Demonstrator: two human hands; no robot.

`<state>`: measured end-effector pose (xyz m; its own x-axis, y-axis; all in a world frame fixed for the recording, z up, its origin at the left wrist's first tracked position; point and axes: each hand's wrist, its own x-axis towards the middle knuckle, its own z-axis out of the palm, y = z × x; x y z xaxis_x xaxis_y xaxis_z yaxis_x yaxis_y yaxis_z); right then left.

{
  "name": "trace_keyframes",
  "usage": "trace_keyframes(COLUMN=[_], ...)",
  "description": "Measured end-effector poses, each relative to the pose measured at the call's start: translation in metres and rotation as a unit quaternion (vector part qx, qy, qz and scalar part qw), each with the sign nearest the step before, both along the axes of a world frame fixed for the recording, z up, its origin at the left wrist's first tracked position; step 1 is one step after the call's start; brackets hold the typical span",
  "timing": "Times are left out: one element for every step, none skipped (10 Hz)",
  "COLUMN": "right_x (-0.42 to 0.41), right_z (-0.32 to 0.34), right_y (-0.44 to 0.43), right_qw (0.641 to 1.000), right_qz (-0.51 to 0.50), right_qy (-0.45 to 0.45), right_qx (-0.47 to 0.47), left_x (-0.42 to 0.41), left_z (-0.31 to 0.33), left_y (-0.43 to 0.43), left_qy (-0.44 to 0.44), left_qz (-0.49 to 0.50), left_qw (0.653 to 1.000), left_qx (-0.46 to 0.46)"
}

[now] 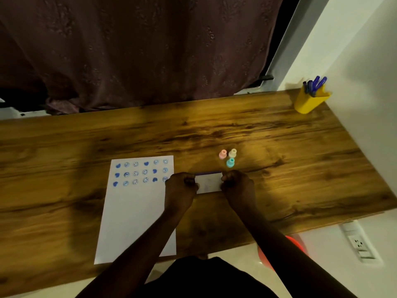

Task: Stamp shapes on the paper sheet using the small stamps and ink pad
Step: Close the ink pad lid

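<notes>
White ink pad at frame centre, pinched at its ends by left hand and right hand, likely steadying or closing lid. Three small stamps just above, unheld. Paper sheet lower left, three stamped rows on top. Wooden desk; dark curtain behind.

A yellow pen holder is seen at the far right corner of the wooden desk, tilted, with blue pens stuck in it. Beyond the desk's far edge a dark patterned curtain is hung. Past the near right corner, a white wall socket is mounted, and something red-orange is glimpsed below the near edge, blurred.
</notes>
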<state>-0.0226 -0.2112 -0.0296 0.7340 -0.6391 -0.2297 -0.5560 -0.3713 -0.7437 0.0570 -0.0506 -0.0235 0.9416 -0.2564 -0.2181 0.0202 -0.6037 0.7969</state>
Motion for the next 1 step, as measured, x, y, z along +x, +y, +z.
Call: trace_keyframes(right_x=[0.0005], right_z=[0.0034], right_y=[0.0016], right_qw=[1.000], right_qz=[-0.001], right_qy=[-0.003], right_qx=[-0.022], left_x=[0.0016], left_z=[0.0037], left_y=[0.0000], left_qy=[-0.005], left_qz=[-0.008], left_qw=[1.000], left_qx=[0.000])
